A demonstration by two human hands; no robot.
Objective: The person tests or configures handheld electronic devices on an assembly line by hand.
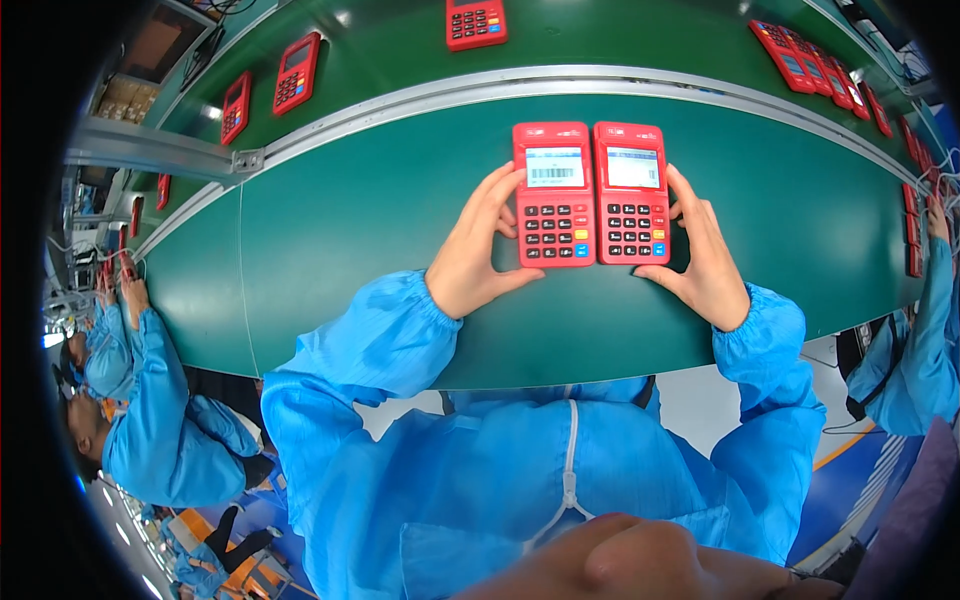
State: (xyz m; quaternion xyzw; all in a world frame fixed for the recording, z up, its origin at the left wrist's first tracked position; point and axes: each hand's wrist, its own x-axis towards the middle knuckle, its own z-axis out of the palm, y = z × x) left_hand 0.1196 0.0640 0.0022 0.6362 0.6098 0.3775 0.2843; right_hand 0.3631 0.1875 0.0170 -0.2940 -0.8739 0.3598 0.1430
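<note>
Near side of metal rail [560, 80]: left hand [475, 245] clamped on left terminal [553, 200], right hand [710, 255] on right terminal [631, 198]. Beyond metal rail: green surface [380, 55] bearing further red terminals [475, 25].

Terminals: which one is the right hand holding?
The central pair's right terminal; the right hand holds its edges, the left hand its left neighbour.

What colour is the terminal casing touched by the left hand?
The terminal casing is red, clearest in the head view.
</note>
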